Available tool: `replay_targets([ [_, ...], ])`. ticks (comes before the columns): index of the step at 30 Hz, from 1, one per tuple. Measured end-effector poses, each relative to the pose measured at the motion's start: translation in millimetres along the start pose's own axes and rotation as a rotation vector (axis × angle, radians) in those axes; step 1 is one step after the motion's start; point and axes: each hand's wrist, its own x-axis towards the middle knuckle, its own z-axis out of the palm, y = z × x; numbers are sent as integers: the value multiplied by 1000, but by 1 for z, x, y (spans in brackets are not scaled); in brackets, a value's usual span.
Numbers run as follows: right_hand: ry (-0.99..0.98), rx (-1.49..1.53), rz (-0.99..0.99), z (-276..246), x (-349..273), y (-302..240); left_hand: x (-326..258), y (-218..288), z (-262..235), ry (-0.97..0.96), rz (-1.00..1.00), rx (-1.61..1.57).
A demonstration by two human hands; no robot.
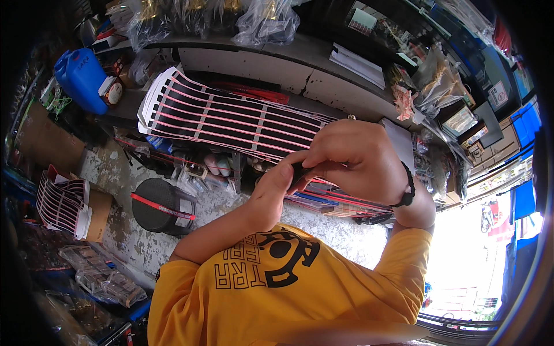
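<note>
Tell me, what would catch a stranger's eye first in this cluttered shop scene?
Most striking is the big black sheet with pink stripes, spread across the middle of the picture. Just right of centre, the left hand and right hand meet on a small dark piece at its lower edge. A blue jug sits at upper left.

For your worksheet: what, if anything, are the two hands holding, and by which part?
Both the left hand and the right hand pinch the near end of a black strip sheet with pink lines.
</note>
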Motion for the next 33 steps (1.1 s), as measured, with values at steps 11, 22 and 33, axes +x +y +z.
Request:
replay_targets([
  [11, 64, -18, 29, 3, -8, -1, 1, 0, 12, 87, 115, 241],
  [22, 149, -74, -47, 3, -22, -4, -4, 2, 22, 66, 110, -65],
  [33, 272, -43, -174, 12, -32, 8, -1, -3, 24, 109, 232, 13],
])
